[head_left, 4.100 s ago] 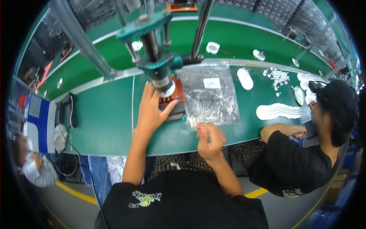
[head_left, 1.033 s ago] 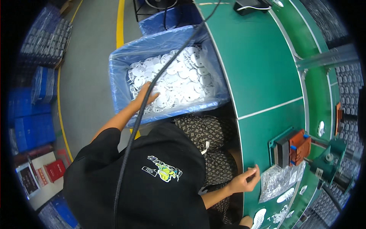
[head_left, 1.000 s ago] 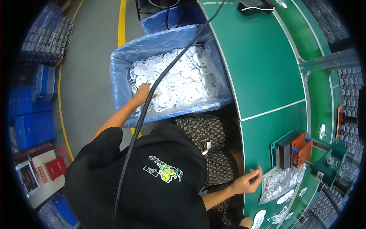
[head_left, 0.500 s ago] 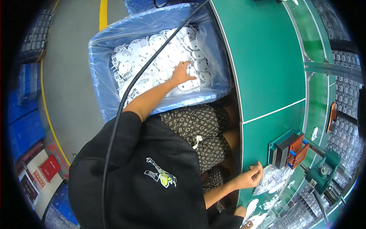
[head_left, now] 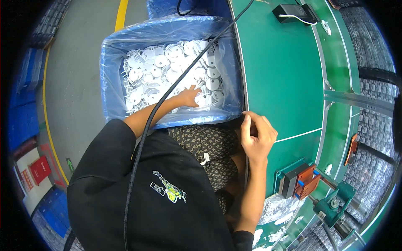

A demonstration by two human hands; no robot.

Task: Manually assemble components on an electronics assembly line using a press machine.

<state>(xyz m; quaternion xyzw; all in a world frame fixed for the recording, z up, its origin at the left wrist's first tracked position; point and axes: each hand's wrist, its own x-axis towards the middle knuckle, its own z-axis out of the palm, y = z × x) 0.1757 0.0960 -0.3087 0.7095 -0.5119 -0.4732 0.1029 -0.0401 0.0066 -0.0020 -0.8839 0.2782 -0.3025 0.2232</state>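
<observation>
My left hand (head_left: 189, 97) rests on a heap of white round plastic parts (head_left: 161, 61) inside a large blue bin (head_left: 167, 122) lined with clear film. Its thumb and fingers are spread, and no part is visibly gripped. Many of the parts are discs with small holes; some show thin prongs. My right hand (head_left: 258, 134) hovers by the green table's left edge, close to the bin's near right corner. Its fingers are curled, with thumb and forefinger drawn together; whatever they may hold is too small to make out.
On the green table (head_left: 284, 75) stands a green bench fixture (head_left: 335, 203) with a red-brown block (head_left: 307, 183). A clear plastic bag (head_left: 278, 207) and loose white parts lie beside it. A black cable (head_left: 161, 100) crosses my view. A black box (head_left: 293, 13) sits at the far end.
My right hand has moved from beside the fixture up to the table edge near the bin. My left hand has drawn back slightly toward me within the bin. The view has shifted.
</observation>
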